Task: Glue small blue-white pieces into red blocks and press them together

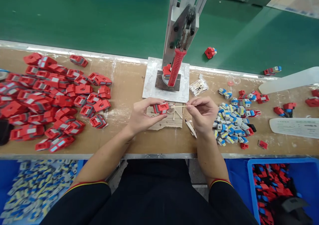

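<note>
Between thumb and fingers, my left hand (144, 114) grips a red plastic toy part (161, 108) with a recessed top. My right hand (203, 112) pinches a thin cotton swab (178, 106), its tip pointing left toward the red part. Whether the tip touches the part I cannot tell. Under both hands lies a torn piece of cardboard (163, 123) with a few loose swabs on it. Just beyond stands a hand press with a red handle (177, 67) on a metal base plate (152, 82); another red part sits beneath it.
A large heap of red parts (57, 95) covers the left of the bench. Small white, blue and yellow pieces (231, 123) are piled at right, near a bundle of cotton swabs (198, 86). Blue bins (251, 181) flank me below. A green surface (87, 19) runs behind the bench.
</note>
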